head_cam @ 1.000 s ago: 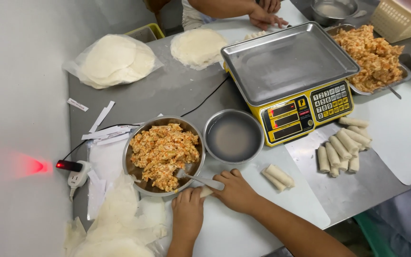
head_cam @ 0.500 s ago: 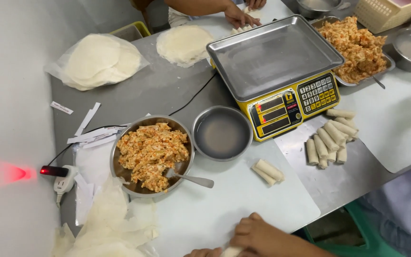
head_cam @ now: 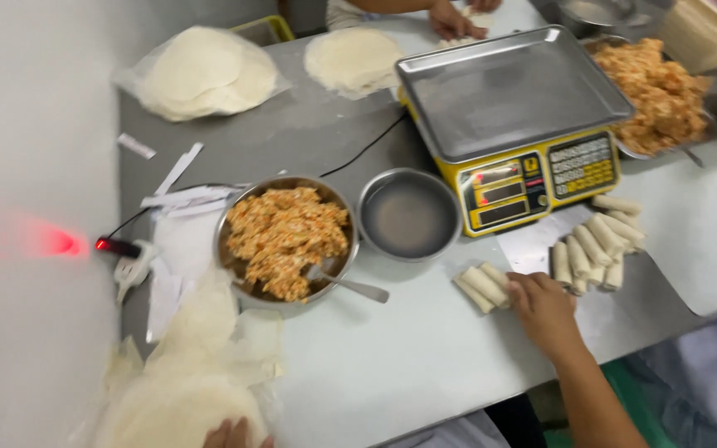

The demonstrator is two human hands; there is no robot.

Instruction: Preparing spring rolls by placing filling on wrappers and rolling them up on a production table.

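My right hand (head_cam: 545, 311) reaches to a small group of pale spring rolls (head_cam: 481, 287) on the white board (head_cam: 408, 365), its fingers closed over the end of the nearest roll. Only the fingertips of my left hand (head_cam: 238, 433) show at the bottom edge. They rest on a stack of thin round wrappers (head_cam: 180, 390). A metal bowl of orange-flecked filling (head_cam: 285, 236) with a spoon (head_cam: 350, 286) stands between the two hands, and a small metal dish of liquid (head_cam: 409, 216) sits beside it.
A yellow scale with a steel tray (head_cam: 512, 108) stands behind the dish. Several finished rolls (head_cam: 595, 245) lie to its right. At the back are a filling tray (head_cam: 661, 91), bagged wrappers (head_cam: 201, 70), a loose wrapper stack (head_cam: 352, 58) and another person's hand (head_cam: 456, 21). A red-lit plug (head_cam: 114, 247) lies at left.
Both hands were together at the near edge rolling. My right hand has since moved right to the small group of rolls, and my left hand has gone to the wrapper stack. The view has shifted.
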